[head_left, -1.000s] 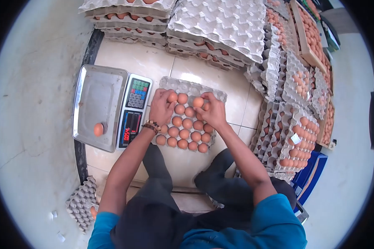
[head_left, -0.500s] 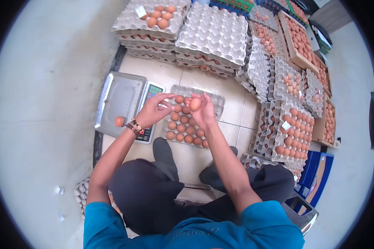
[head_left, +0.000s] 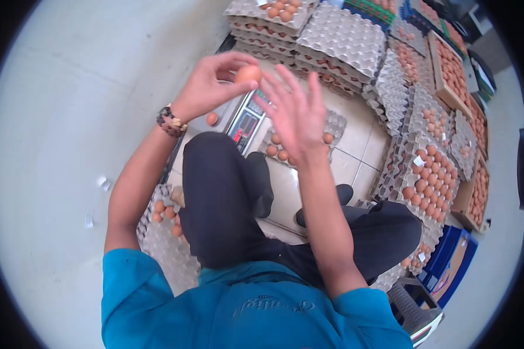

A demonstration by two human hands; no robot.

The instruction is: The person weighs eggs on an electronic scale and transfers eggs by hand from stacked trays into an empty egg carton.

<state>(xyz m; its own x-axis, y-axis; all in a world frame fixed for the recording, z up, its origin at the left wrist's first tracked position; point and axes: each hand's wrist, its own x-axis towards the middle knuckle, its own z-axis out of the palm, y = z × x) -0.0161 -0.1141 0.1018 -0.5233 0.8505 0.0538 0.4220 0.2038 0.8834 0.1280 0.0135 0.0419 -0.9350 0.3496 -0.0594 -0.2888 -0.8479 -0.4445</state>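
Observation:
A brown egg (head_left: 248, 74) is pinched between the thumb and fingers of my left hand (head_left: 211, 83), raised in front of me. Beside it, my right hand (head_left: 294, 116) is open with its fingers spread, slightly blurred and holding nothing. Under my right hand lies a grey egg tray (head_left: 336, 123) with several eggs in it, partly hidden by the hand. The digital scale (head_left: 243, 129) sits below my left hand. A single egg (head_left: 212, 118) rests on its metal pan, which my left arm and knee partly cover.
Stacked egg trays (head_left: 340, 41) stand ahead. More filled trays (head_left: 431, 180) and wooden crates of eggs (head_left: 451, 67) line the right side. A blue box (head_left: 451, 262) lies at lower right. Near my left knee is another tray (head_left: 166, 244) with several eggs.
The egg that was in my right hand is now in my left. Both hands have risen from the tray. My view has shifted, and my left knee now covers part of the scale.

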